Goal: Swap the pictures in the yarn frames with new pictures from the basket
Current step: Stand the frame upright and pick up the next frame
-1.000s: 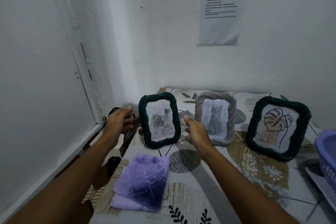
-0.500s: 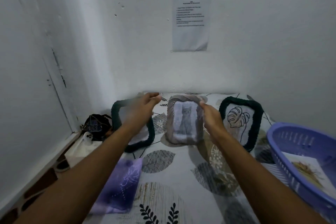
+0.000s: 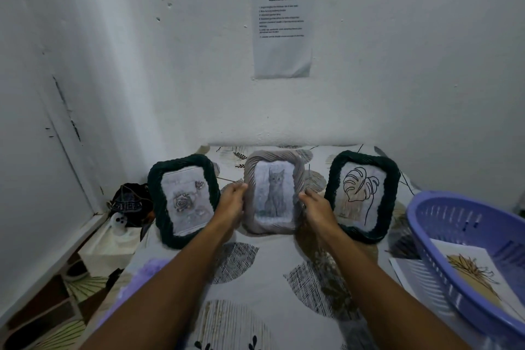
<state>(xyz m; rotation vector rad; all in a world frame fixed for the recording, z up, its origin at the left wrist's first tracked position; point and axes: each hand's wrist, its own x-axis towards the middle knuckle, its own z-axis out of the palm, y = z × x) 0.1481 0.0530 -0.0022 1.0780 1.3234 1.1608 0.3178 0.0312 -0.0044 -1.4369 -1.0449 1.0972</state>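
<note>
**Both hands take hold of the cat frame**

Nearest the camera, a soft lilac cloth lies blurred at the table's near-left edge, and a lilac plastic slatted basket sits at the near right with a sheet showing a brown plant drawing inside — likely one of the new pictures. More paper pokes out from under the basket.

Farther in, the left hand and right hand grip the grey twisted-yarn frame with a cat picture by its left and right edges, fingers wrapped round the sides. Two hands at the sides would keep the upright frame from tipping while it is lifted, probably to reach its back.

Just to its left stands a dark green yarn frame with a rose picture; to its right, a dark green yarn frame with a line-drawn leaf — both untouched.

All rest on a table covered in a white cloth printed with leaves and hatched circles, pushed into a corner of white walls. A printed sheet is stuck to the far wall. A dark bag sits low at the far left.
</note>
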